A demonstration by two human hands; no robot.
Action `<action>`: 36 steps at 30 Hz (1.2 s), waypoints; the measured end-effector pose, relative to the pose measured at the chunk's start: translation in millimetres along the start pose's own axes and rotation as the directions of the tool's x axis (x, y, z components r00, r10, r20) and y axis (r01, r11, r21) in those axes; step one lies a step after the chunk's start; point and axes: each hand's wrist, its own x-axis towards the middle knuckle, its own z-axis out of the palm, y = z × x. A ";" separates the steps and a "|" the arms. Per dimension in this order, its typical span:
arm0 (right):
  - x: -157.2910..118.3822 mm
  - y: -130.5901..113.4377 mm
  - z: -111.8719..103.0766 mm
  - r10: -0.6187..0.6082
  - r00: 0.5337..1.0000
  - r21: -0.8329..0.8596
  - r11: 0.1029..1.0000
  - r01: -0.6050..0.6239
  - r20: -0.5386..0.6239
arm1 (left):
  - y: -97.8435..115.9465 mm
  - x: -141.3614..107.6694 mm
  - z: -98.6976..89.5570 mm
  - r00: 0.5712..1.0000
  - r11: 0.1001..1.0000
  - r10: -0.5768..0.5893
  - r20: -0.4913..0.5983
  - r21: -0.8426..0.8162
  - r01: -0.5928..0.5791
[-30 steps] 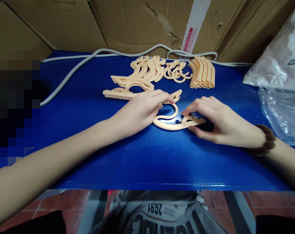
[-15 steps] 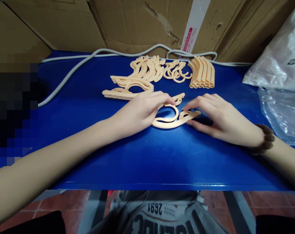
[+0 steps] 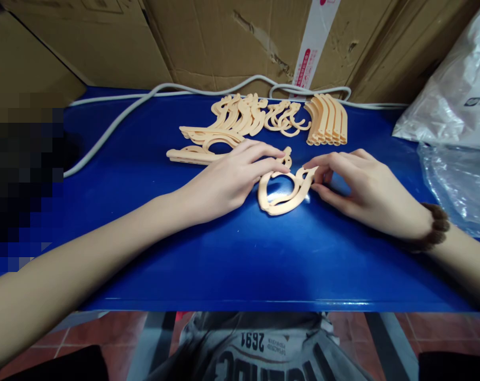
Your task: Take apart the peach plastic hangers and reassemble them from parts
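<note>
Near the middle of the blue table lies a cream plastic hanger (image 3: pixel 286 205), made of curved pieces around a round gap. My left hand (image 3: pixel 234 177) rests over its upper left side, fingers closed on it, and partly covers it. The thumb and fingers of my right hand (image 3: pixel 359 185) pinch its right end. Behind my left hand are folded cream hangers (image 3: pixel 192 154). Farther back lie several wavy cream pieces (image 3: pixel 240 114), several loose hooks (image 3: pixel 283 117) and a row of curved arms (image 3: pixel 327 119).
A white cable (image 3: pixel 116 119) runs along the back of the blue table (image 3: pixel 224 270), before cardboard boxes (image 3: pixel 208 42). Clear plastic bags (image 3: pixel 454 100) occupy the right back corner. Below the front edge, grey cloth with printed lettering (image 3: pixel 259 349) shows.
The hanger between my hands has turned, its right end now angled up and its left part lower. My right fingers have closed on that end, and my left fingers have shifted slightly.
</note>
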 end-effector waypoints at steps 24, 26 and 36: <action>-2.9 -5.5 -14.2 -0.092 0.981 -0.039 0.994 0.101 0.171 | 5.9 -0.1 -9.0 0.989 0.992 -0.073 0.131 0.112 0.059; -2.0 -3.4 -14.5 -0.092 0.979 0.009 0.996 0.092 0.179 | 7.6 0.0 -9.2 0.986 0.988 -0.089 0.143 0.135 0.069; -0.7 -8.8 -1.3 -0.103 0.992 0.085 0.992 0.096 0.077 | 17.9 1.9 -7.8 0.988 0.966 -0.056 0.144 0.256 0.018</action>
